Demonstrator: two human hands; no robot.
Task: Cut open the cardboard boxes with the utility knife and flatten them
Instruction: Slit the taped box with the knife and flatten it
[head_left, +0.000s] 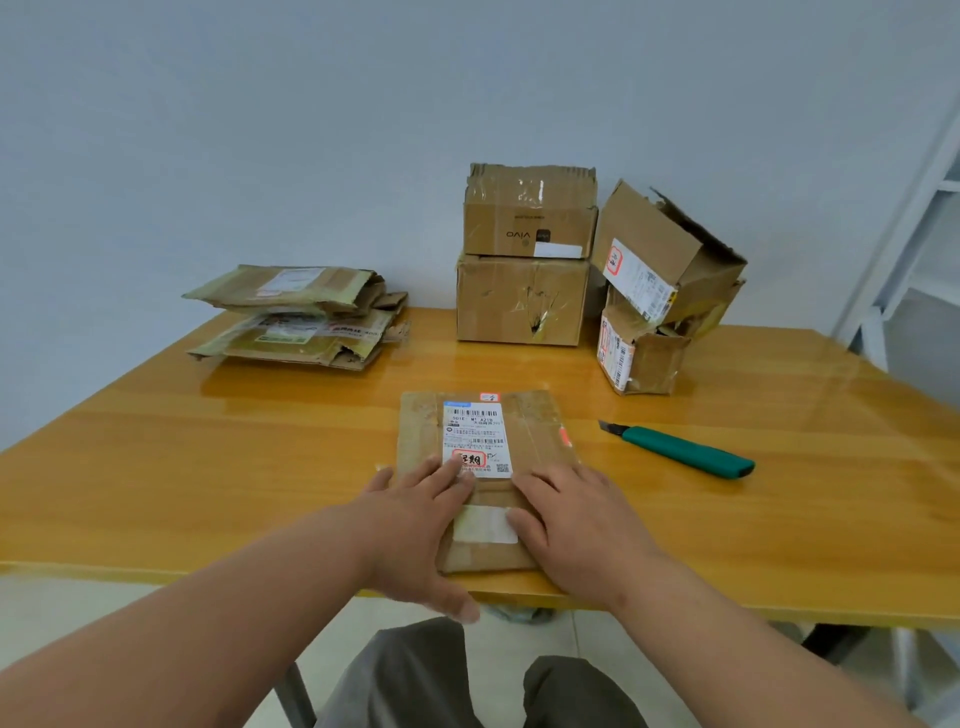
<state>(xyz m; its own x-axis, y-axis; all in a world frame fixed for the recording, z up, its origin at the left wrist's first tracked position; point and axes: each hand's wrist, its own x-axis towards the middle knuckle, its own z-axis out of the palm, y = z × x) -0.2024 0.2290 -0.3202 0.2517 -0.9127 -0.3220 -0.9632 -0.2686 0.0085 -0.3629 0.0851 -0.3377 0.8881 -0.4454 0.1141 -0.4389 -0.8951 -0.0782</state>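
Left hand (415, 525): palm down, fingers straight, pressing the near left part of a flattened cardboard box (540, 431); fingertips reach the lower edge of its white shipping label (475, 439), thumb hangs past the table's near edge. Right hand (576, 525): palm down, fingers straight, pressing the near right part of the same box, just beside the left hand, with a pale strip of tape (485, 525) showing between them. Neither hand grips anything. Flattened box: lies at the near middle of the glossy wooden table (208, 467), label upward. Utility knife (680, 449): green handle, blade tip out, lying on the table to the right of the flattened box, apart from both hands. Stack of flattened boxes (296, 317): far left of the table. Two uncut boxes (524, 260): stacked one on the other at the far middle. Torn open boxes (660, 291): two, leaning together at the far right.
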